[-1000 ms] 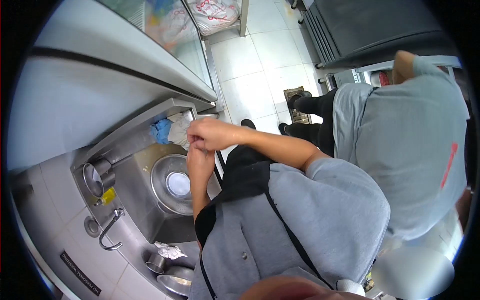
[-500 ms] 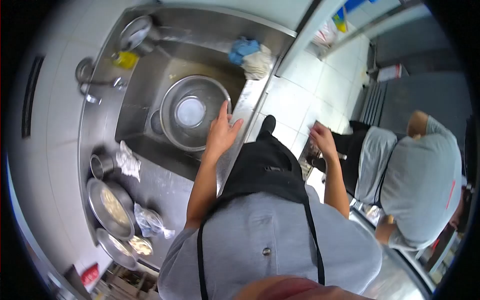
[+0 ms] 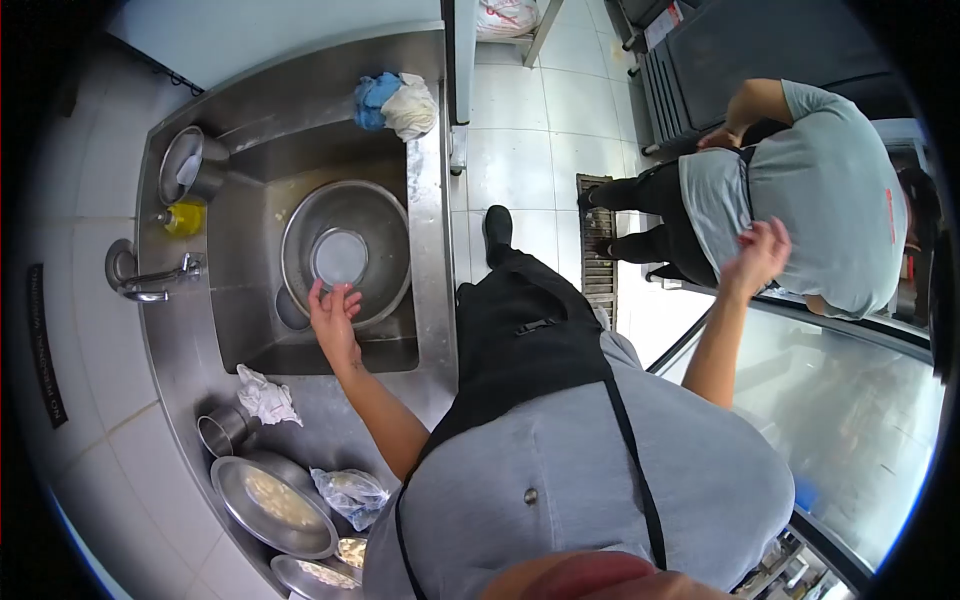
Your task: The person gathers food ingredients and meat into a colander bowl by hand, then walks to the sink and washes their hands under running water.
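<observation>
My left hand [image 3: 335, 318] is over the sink, at the lower edge of a large steel bowl [image 3: 390, 280]. Its fingers are apart, with nothing held; whether they touch the rim I cannot tell. Inside the bowl is a smaller round whitish dish or base [image 3: 341, 258]. Part of another round metal piece [image 3: 292, 310] shows beside the bowl, in the sink basin [image 3: 250, 240]. My right hand [image 3: 758, 260] is out to the right in the air, fingers loosely bent and apart, holding nothing. It overlaps a co-worker's grey shirt [image 3: 825, 190] in the view; contact cannot be told.
Blue and white cloths [image 3: 408, 106] lie on the sink's corner. A faucet [image 3: 160, 275], a yellow bottle [image 3: 183, 218] and a steel pot [image 3: 195, 165] line the far side. Bowls of pale food [image 3: 275, 500] and a plastic bag [image 3: 350, 495] stand at lower left. A floor grate [image 3: 598, 280] lies nearby.
The view has turned. My left hand has gone from the bowl's right rim to its lower edge. My right hand has swung outward to the right, and the co-worker appears higher in view.
</observation>
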{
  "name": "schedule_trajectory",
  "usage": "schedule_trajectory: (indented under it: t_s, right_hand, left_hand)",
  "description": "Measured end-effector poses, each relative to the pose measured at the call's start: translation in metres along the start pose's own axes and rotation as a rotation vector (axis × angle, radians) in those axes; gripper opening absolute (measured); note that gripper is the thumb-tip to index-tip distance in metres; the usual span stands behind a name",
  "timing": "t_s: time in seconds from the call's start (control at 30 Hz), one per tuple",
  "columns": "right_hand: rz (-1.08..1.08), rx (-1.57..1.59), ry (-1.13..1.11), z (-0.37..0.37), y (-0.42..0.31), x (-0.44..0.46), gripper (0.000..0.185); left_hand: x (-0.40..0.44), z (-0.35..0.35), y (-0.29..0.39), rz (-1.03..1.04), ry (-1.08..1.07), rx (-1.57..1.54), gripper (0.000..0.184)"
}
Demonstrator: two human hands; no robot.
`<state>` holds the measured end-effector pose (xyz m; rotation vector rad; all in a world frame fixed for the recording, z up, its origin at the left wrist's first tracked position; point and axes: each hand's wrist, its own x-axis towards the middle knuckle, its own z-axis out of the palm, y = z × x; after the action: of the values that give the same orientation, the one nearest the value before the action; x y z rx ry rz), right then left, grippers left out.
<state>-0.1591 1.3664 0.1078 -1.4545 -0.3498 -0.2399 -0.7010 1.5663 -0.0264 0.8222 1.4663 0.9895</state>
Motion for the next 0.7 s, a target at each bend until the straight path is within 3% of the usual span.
schedule_trajectory:
  t_s: [0.3,0.7]
  right_hand:
    - [-0.316,0.154,0.358,-0.06,-0.119,0.055,0.045]
    - [-0.411,0.143,0.566,-0.089,-0.152,0.07,0.046]
  left_hand:
    - [0.012,-0.029,0.005,0.048,0.103,-0.125,0.044]
    - [0.024,-0.038,0.002,0.048,0.158,-0.21,0.038]
